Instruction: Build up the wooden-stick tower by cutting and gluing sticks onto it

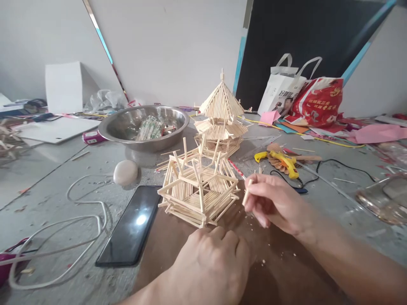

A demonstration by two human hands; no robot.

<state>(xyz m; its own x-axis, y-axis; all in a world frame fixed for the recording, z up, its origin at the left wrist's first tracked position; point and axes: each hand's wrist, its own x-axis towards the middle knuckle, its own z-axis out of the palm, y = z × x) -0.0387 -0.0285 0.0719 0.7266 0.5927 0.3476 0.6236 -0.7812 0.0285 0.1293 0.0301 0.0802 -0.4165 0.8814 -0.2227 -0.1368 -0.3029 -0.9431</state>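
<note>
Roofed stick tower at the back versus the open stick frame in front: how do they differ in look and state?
The roofed stick tower rises to a pointed, slatted roof; the open stick frame has no roof, only bare posts sticking up.
The tower looks taller, with tiered eaves; the frame is low, its slatted inside exposed.
No hand is on the tower; the left hand is at the frame's near corner.
Both are built of pale sticks.

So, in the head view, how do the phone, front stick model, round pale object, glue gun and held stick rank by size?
Front stick model
Phone
Glue gun and round pale object: too alike to rank
Held stick
</note>
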